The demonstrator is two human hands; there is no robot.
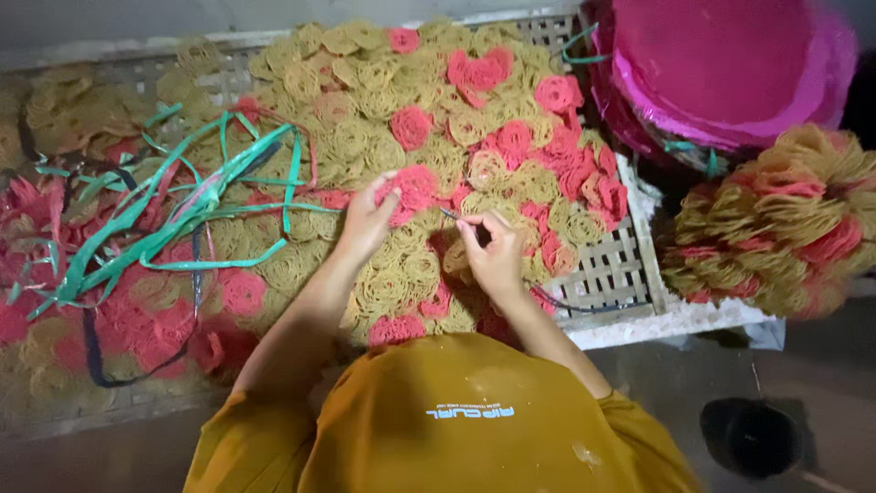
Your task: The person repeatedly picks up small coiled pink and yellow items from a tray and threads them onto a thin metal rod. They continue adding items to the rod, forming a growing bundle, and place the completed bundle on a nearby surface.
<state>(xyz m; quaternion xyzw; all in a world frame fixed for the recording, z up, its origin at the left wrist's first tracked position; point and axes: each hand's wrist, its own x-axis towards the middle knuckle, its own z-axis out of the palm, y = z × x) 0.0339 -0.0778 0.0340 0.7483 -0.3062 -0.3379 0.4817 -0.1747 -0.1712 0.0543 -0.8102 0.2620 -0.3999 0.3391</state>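
A heap of round, lacy noodle-like discs (456, 100), yellow and pink-red, covers a woven bamboo tray (613, 267). My left hand (368, 217) grips a pink disc (412, 189) at the middle of the heap, thumb and fingers closed on its edge. My right hand (494, 253) lies just to the right, fingers pinched on a thin dark strand (449, 215) that runs toward the pink disc. An orange shirt (456, 420) fills the bottom of the view.
Green plastic straps (192, 205) lie tangled over the left discs. A stack wrapped in pink plastic (721, 68) sits at top right. A tied bundle of discs (776, 224) rests right of the tray. A dark round object (753, 438) is on the floor.
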